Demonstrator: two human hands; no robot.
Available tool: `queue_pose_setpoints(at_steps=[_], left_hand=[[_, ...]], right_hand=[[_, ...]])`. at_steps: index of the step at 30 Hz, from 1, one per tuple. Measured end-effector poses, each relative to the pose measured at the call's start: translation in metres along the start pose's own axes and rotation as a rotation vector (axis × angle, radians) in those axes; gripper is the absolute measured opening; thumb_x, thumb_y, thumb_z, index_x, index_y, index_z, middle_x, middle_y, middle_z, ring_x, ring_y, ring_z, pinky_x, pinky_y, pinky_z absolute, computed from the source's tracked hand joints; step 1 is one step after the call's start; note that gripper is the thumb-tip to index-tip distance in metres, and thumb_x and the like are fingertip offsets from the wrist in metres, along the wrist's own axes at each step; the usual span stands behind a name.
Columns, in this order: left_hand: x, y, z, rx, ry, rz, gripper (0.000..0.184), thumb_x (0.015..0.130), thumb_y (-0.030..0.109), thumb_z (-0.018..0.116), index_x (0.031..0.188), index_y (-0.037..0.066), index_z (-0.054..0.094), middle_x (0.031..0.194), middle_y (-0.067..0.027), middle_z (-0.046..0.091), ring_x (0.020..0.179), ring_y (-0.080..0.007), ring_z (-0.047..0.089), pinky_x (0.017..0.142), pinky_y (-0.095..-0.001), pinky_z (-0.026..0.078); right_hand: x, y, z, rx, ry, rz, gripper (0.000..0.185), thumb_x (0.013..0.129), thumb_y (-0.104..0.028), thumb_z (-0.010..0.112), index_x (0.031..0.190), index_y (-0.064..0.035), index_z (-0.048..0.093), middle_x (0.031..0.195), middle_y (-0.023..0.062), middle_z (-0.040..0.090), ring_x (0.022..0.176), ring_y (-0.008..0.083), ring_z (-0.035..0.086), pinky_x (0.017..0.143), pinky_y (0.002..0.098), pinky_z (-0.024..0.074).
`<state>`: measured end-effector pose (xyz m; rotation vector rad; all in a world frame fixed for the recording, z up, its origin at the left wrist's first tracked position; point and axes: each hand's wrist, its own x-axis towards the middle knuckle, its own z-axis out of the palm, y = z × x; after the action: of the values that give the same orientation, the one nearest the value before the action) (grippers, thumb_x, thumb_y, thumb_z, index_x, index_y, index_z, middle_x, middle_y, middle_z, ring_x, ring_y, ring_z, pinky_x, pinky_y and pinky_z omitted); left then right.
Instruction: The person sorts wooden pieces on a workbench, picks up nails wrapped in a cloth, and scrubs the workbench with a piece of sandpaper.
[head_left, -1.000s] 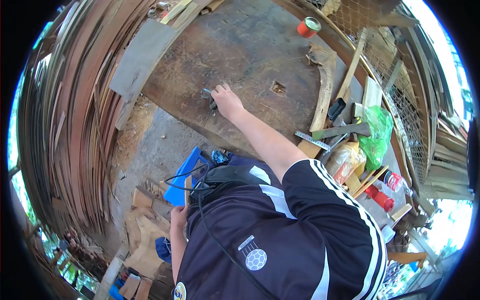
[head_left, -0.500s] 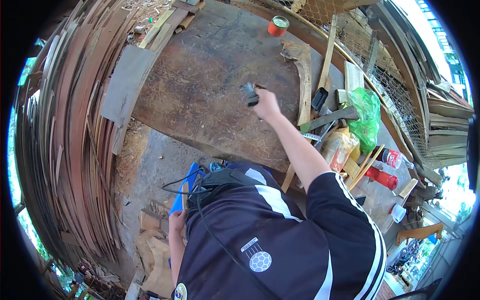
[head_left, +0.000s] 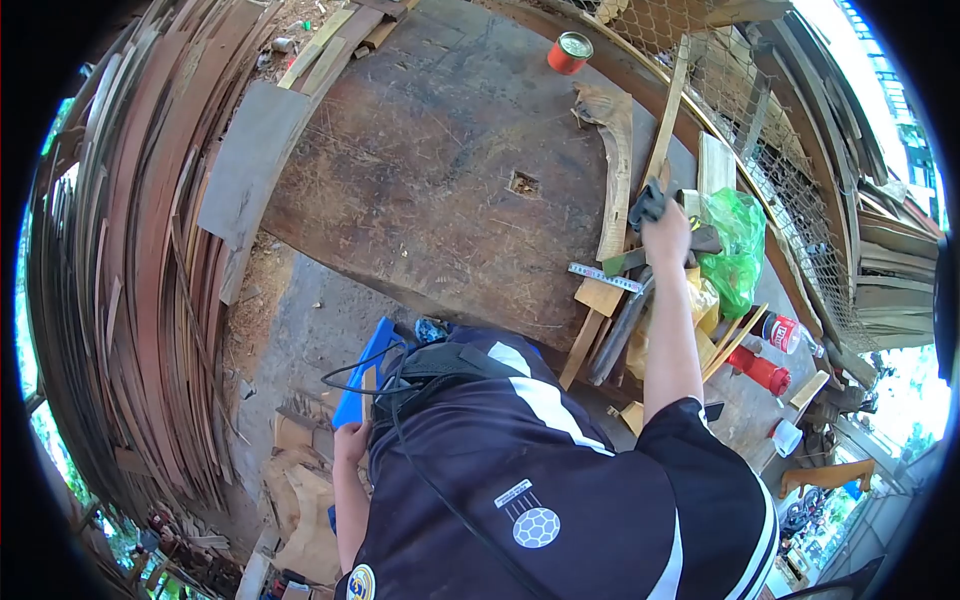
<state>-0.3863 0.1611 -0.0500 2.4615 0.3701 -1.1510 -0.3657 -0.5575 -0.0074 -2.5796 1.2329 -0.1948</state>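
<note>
My right hand [head_left: 667, 232] reaches over the clutter at the table's right side. Its fingers close round a small dark grey thing [head_left: 648, 204] whose kind is unclear. Below the hand lies a tool with a flat greenish blade [head_left: 625, 262], partly covered by my forearm. Beside it rests a white measuring tape strip [head_left: 605, 278]. A curved piece of wood [head_left: 614, 165] lies just left of the hand. Down by my waist, my left hand [head_left: 350, 441] grips the lower end of a flat blue object [head_left: 360, 385] with a wooden strip alongside.
The worn table [head_left: 430, 170] has a squarish hole [head_left: 523, 184] near its middle. A red can [head_left: 570, 54] stands at the far edge. To the right are a green plastic bag [head_left: 735, 245], a red bottle [head_left: 760, 372] and a labelled bottle [head_left: 783, 332]. Long boards [head_left: 130, 270] lean at left.
My right hand has moved right, from the table's middle to the tools, uncovering the hole. The measuring tape strip shows more fully. My left hand stays on the blue object.
</note>
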Motion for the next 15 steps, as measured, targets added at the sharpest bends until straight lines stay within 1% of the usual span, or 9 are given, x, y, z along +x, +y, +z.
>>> queue_pose_setpoints(at_steps=[1,2,3,5,7,10,11,14,15], left_hand=[[-0.002,0.004,-0.001,0.022,0.001,0.001,0.042,0.087,0.039,0.068,0.085,-0.003,0.074,0.069,-0.02,0.067,0.068,-0.0287,0.067,0.069,-0.0398,0.051],[-0.006,0.011,-0.002,0.045,0.002,0.002,0.041,0.087,0.038,0.067,0.085,-0.003,0.074,0.069,-0.02,0.067,0.069,-0.029,0.068,0.068,-0.0396,0.051],[-0.008,0.014,-0.003,0.057,-0.016,0.002,0.04,0.087,0.037,0.067,0.085,-0.003,0.073,0.068,-0.0201,0.066,0.068,-0.0293,0.068,0.068,-0.0394,0.051],[-0.011,0.018,-0.006,0.077,-0.044,0.002,0.037,0.087,0.033,0.066,0.084,-0.003,0.073,0.066,-0.0203,0.065,0.068,-0.0298,0.068,0.067,-0.0391,0.051],[-0.022,0.029,-0.008,0.083,-0.025,0.038,0.035,0.086,0.031,0.065,0.085,-0.003,0.073,0.069,-0.0209,0.066,0.069,-0.0297,0.068,0.067,-0.0387,0.051],[-0.027,0.019,0.001,0.063,0.065,0.112,0.032,0.085,0.028,0.066,0.087,-0.003,0.072,0.077,-0.0221,0.067,0.071,-0.0295,0.067,0.067,-0.0383,0.05],[-0.024,0.008,0.004,0.05,0.107,0.142,0.032,0.085,0.027,0.066,0.089,-0.004,0.072,0.08,-0.0225,0.067,0.072,-0.0294,0.067,0.067,-0.0383,0.05],[-0.031,0.016,0.007,0.101,0.044,0.119,0.032,0.084,0.027,0.067,0.092,-0.004,0.071,0.085,-0.0231,0.067,0.076,-0.0302,0.067,0.069,-0.0387,0.051],[-0.036,0.02,0.01,0.031,0.044,0.078,0.033,0.083,0.027,0.068,0.092,-0.005,0.07,0.083,-0.023,0.066,0.077,-0.0324,0.067,0.07,-0.0394,0.051]], right_hand=[[0.009,-0.022,0.009,0.069,0.002,-0.088,0.024,0.078,-0.017,0.071,0.092,0.0011,0.062,0.1,0.0265,0.066,0.099,0.0458,0.063,0.086,0.0518,0.0498],[0.019,-0.038,0.026,0.133,-0.038,-0.111,0.025,0.079,-0.018,0.069,0.094,0.0012,0.062,0.097,0.0259,0.067,0.097,0.0468,0.063,0.085,0.0521,0.0496],[0.03,-0.065,0.032,0.094,-0.188,-0.096,0.03,0.079,-0.017,0.069,0.102,0.0008,0.061,0.115,0.0252,0.065,0.111,0.044,0.06,0.094,0.0486,0.0486],[0.049,-0.085,0.075,0.087,-0.029,-0.409,0.041,0.078,-0.011,0.069,0.116,0.0004,0.059,0.143,0.0181,0.053,0.131,0.0388,0.051,0.105,0.0446,0.0446],[0.077,-0.108,0.084,-0.172,-0.042,-0.536,0.051,0.078,-0.008,0.067,0.127,-0.0012,0.055,0.159,0.0101,0.037,0.145,0.032,0.037,0.116,0.0444,0.036],[0.116,-0.102,0.111,-0.221,-0.036,-0.368,0.042,0.084,-0.006,0.061,0.126,-0.0052,0.057,0.16,0.0082,0.037,0.147,0.0277,0.036,0.116,0.0486,0.0361],[0.126,-0.091,0.112,-0.243,-0.052,-0.392,0.039,0.088,-0.005,0.057,0.127,-0.0054,0.057,0.16,0.0057,0.037,0.147,0.0271,0.036,0.115,0.0457,0.0394],[0.15,-0.054,0.134,-0.197,0.032,-0.283,0.037,0.091,-0.004,0.05,0.128,-0.0047,0.056,0.159,0.0072,0.039,0.145,0.0271,0.039,0.112,0.0417,0.0435],[0.153,-0.047,0.129,-0.221,0.037,-0.267,0.036,0.092,-0.003,0.048,0.127,-0.0042,0.056,0.158,0.0084,0.04,0.144,0.0274,0.04,0.111,0.0399,0.0446]])
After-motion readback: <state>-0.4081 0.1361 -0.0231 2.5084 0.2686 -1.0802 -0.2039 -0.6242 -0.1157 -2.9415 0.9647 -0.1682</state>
